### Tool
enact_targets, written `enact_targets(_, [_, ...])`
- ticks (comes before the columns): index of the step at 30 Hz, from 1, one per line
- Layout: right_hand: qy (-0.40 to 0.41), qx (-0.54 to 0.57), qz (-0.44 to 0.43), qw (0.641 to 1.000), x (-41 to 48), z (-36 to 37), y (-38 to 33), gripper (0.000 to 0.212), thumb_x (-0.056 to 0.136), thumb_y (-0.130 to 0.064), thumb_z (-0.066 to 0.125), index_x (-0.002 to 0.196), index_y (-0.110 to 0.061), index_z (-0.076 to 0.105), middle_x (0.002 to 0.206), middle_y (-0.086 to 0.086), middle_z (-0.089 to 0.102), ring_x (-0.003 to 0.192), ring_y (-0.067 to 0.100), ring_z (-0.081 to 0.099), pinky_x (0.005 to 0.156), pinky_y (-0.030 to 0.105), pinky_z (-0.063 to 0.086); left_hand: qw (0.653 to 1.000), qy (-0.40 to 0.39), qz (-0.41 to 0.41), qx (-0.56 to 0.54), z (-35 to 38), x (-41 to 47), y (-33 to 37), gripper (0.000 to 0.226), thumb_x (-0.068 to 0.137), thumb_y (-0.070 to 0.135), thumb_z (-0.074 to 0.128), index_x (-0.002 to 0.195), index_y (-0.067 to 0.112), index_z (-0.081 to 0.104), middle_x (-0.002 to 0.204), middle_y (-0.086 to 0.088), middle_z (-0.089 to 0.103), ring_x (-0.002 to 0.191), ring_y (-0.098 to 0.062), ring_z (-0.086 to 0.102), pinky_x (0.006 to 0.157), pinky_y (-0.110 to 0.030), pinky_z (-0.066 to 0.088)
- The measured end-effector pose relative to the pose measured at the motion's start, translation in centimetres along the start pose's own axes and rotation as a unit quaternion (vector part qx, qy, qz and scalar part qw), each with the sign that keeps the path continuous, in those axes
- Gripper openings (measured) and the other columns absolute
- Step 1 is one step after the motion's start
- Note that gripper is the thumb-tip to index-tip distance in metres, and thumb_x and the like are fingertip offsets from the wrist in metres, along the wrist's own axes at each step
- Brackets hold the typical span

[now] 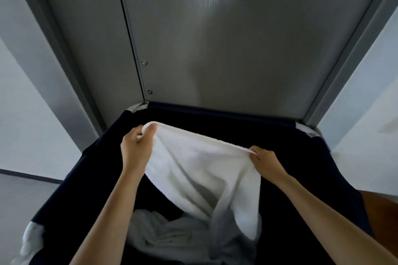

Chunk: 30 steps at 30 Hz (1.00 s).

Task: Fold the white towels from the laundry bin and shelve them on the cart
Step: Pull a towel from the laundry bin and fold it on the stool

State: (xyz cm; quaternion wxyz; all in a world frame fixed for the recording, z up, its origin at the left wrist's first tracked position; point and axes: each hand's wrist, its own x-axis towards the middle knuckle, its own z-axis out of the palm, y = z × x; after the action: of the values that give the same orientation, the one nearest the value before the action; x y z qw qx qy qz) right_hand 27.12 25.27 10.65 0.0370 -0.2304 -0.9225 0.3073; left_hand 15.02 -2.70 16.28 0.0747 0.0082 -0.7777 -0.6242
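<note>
Left hand (134,146) pinches one end of the white towel (200,170)'s top edge, and across the stretched hem the right hand (263,160) pinches the other, the cloth hanging over the dark laundry bin (90,168) with more linen (168,234) heaped below. This looks like the lift-and-spread step; next it needs raising clear and the corners brought together for a first fold.

Left hand (134,149), right hand (266,162) and forearms (318,206) are bare.

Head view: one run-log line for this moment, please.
towel: spread, hanging over laundry bin | left hand: grips one corner | right hand: pinches top edge | white linen: in bin | fold: not started
</note>
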Motion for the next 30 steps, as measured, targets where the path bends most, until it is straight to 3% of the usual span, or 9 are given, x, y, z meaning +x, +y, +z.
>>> enact_targets(3, [0.031,-0.034,-0.023,0.999,0.7,-1.4,-0.1,0.019,0.094,-0.010,0.042,0.086,-0.007,0.059,0.078,0.010,0.060,0.076,0.028,0.059,0.065,0.033,0.045,0.998,0.042,-0.053,-0.004,-0.9,0.7,-2.7,0.044,0.086,0.029,0.060,0.055,0.010,0.036,0.053,0.000,0.034,0.053,-0.016,0.034,0.055,-0.030,0.030])
enact_targets(7, [0.049,-0.073,0.033,0.996,1.6,-3.3,1.4,0.021,0.095,-0.012,0.039,0.083,-0.006,0.056,0.079,0.011,0.059,0.071,0.027,0.055,0.056,0.030,0.036,0.990,0.106,-0.095,-0.013,-1.7,1.8,-4.9,0.037,0.086,0.032,0.058,0.068,0.001,0.049,0.061,-0.005,0.043,0.062,-0.021,0.042,0.060,-0.032,0.035])
enact_targets(10, [0.015,-0.027,0.026,0.999,1.9,-3.3,0.3,0.023,0.095,-0.011,0.038,0.093,-0.005,0.061,0.086,0.010,0.061,0.078,0.025,0.058,0.064,0.032,0.044,0.988,0.036,-0.047,0.140,-0.6,1.1,-4.7,0.028,0.085,0.035,0.064,0.097,0.010,0.059,0.089,-0.009,0.059,0.079,-0.027,0.054,0.065,-0.034,0.042])
enact_targets(13, [-0.045,0.037,-0.041,0.997,1.3,-2.4,-2.9,0.022,0.094,-0.009,0.044,0.098,-0.014,0.065,0.091,-0.002,0.062,0.086,0.014,0.059,0.070,0.019,0.043,0.983,-0.043,0.010,0.180,1.7,-0.3,-4.1,0.053,0.071,0.039,0.078,0.117,0.023,0.058,0.118,-0.005,0.055,0.097,-0.026,0.059,0.081,-0.037,0.051])
enact_targets(19, [-0.084,0.065,-0.167,0.980,-0.1,-1.2,-8.0,0.015,0.089,-0.011,0.056,0.092,-0.018,0.069,0.084,-0.016,0.064,0.079,-0.004,0.059,0.070,0.006,0.043,0.927,-0.293,0.120,0.203,6.2,-5.1,-2.1,0.066,0.073,0.042,0.076,0.132,0.033,0.049,0.119,0.011,0.049,0.108,-0.008,0.051,0.085,-0.019,0.038])
enact_targets(21, [-0.090,0.075,-0.190,0.975,-0.5,-1.2,-9.2,0.009,0.088,-0.016,0.061,0.088,-0.020,0.069,0.082,-0.015,0.065,0.077,-0.004,0.060,0.070,0.008,0.045,0.923,-0.302,0.127,0.201,6.7,-5.5,-2.0,0.053,0.079,0.040,0.071,0.128,0.031,0.052,0.110,0.015,0.047,0.098,-0.004,0.049,0.080,-0.018,0.038])
enact_targets(24, [-0.089,0.080,-0.200,0.973,-0.8,-0.8,-9.5,0.003,0.085,-0.018,0.066,0.084,-0.020,0.068,0.078,-0.013,0.065,0.073,-0.006,0.059,0.067,0.008,0.045,0.933,-0.276,0.132,0.189,7.2,-5.5,-2.1,0.020,0.086,0.033,0.066,0.098,0.017,0.065,0.081,0.012,0.051,0.072,-0.008,0.051,0.061,-0.018,0.036])
enact_targets(26, [-0.080,0.075,-0.182,0.977,-0.8,-0.6,-8.8,0.004,0.087,-0.018,0.064,0.085,-0.021,0.066,0.079,-0.013,0.064,0.073,-0.004,0.059,0.066,0.008,0.044,0.943,-0.266,0.120,0.157,7.1,-5.5,-2.5,0.017,0.086,0.028,0.066,0.081,0.013,0.060,0.069,0.009,0.048,0.059,-0.007,0.046,0.055,-0.016,0.034])
enact_targets(30, [-0.109,0.002,-0.109,0.988,-0.7,-0.1,-6.5,0.014,0.093,-0.025,0.055,0.082,-0.020,0.061,0.081,-0.003,0.061,0.079,0.014,0.060,0.067,0.017,0.045,0.967,-0.227,0.066,0.096,6.1,-4.9,-2.9,0.015,0.088,0.018,0.063,0.081,0.004,0.062,0.073,0.000,0.055,0.062,-0.008,0.047,0.059,-0.019,0.036])
